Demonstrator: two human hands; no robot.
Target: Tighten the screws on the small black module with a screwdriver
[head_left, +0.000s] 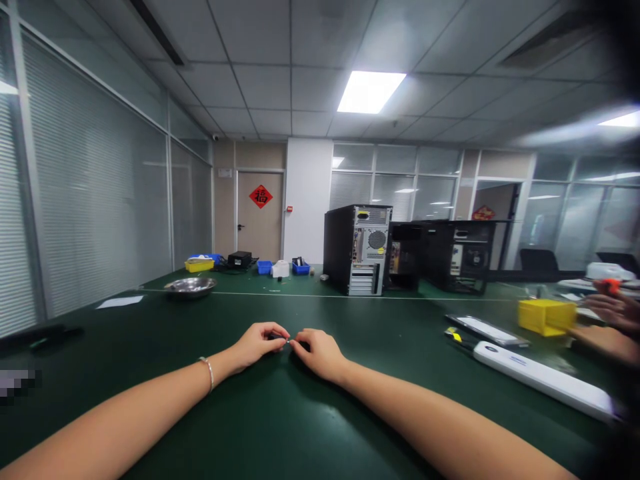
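Note:
My left hand (263, 342) and my right hand (319, 351) meet fingertip to fingertip just above the green tabletop (240, 427). Both are closed in a pinch. A tiny shiny piece (288, 342) shows between the fingertips, too small to name. Which hand bears it, or whether both do, is hard to make out, since the fingers cover most of it. A pale bracelet (207, 375) circles my left wrist.
Computer towers (367, 253) stand at the back right. A metal bowl (191, 287) sits back left. On the right are a white power strip (540, 379), a yellow bin (546, 316) and another person's hands (613, 320). Small blue bins (301, 268) line the far side.

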